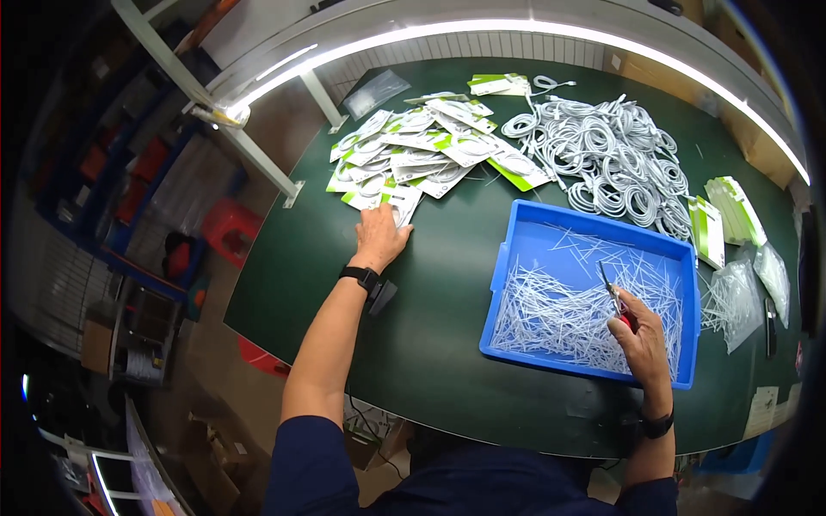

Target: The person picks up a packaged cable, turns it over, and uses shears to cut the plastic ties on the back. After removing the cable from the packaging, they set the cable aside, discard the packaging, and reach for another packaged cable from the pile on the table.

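My left hand (381, 240) reaches to the near edge of a pile of green-and-white cards with coiled white cables (413, 142). Its fingers are closed on the nearest cable card (402, 197); the fingertips are partly hidden. Over the blue tray (496, 297), my right hand (643, 337) is wrapped round a pair of scissors (612, 291) with red handles, the dark blades pointing up and away. Thin white plastic strips (551, 314), probably cable ties, lie loose across the tray's floor beneath it.
Behind the tray is a heap of coiled white cables (611, 155). Flat green-and-white cards (736, 211) and clear bags of white strips (736, 301) lie at the right. A clear bag (376, 93) rests at the far left. Red stools (232, 228) stand beyond the table's left edge.
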Tool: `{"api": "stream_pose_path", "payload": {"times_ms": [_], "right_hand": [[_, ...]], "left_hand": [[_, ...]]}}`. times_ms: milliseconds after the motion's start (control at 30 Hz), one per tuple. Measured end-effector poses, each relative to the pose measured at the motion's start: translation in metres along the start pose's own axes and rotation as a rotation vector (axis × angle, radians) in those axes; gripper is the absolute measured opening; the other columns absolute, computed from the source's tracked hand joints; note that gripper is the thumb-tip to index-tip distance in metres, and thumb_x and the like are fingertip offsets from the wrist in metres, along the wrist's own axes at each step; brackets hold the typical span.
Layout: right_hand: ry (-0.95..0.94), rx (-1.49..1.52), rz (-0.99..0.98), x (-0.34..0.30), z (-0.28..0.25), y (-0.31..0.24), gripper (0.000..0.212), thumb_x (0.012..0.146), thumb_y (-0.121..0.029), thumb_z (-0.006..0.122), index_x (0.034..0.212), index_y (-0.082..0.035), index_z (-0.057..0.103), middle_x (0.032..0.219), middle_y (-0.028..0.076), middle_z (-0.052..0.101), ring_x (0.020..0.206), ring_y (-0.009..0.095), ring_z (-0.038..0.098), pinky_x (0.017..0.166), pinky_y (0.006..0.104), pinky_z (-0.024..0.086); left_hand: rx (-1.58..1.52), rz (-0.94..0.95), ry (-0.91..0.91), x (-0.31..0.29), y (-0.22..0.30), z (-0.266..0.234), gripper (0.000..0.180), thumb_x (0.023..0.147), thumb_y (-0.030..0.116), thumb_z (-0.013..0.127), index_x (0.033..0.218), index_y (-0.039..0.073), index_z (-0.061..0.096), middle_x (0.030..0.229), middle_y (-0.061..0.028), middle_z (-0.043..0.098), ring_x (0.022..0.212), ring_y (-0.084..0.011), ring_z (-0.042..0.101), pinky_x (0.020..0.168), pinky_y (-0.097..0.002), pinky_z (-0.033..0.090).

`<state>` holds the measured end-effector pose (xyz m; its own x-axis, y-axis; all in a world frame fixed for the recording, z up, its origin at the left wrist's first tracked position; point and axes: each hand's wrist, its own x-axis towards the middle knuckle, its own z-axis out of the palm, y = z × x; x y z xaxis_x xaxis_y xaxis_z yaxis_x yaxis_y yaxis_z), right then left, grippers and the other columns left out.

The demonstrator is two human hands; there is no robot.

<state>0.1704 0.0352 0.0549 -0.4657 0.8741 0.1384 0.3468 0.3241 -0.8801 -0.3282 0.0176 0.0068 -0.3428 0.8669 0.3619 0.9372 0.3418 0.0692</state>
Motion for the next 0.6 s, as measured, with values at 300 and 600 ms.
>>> {"api": "stream_pose_path", "payload": {"times_ms": [300,600], "right_hand": [[0.002,-0.212,-0.243,-0.051,0.066,-0.02,0.06,0.079,-0.017,0.083,0.131,0.001,0.059,0.095,0.01,0.065,0.084,0.024,0.064,0.077,0.0345,0.053],[-0.198,-0.458,-0.628,-0.047,0.057,-0.016,0.06,0.078,-0.036,0.086,0.121,-0.003,0.059,0.098,0.015,0.065,0.086,0.034,0.065,0.076,0.0427,0.053]], "left_hand": [[-0.043,0.013,-0.04,-0.08,-0.001,-0.038,0.051,0.085,0.022,0.071,0.124,-0.003,0.049,0.102,-0.0286,0.067,0.096,-0.048,0.061,0.087,-0.0553,0.052],[-0.453,-0.103,0.045,-0.107,0.054,-0.115,0.035,0.097,0.019,0.061,0.121,-0.005,0.052,0.097,-0.0285,0.069,0.088,-0.0432,0.068,0.081,-0.0475,0.055]]}}
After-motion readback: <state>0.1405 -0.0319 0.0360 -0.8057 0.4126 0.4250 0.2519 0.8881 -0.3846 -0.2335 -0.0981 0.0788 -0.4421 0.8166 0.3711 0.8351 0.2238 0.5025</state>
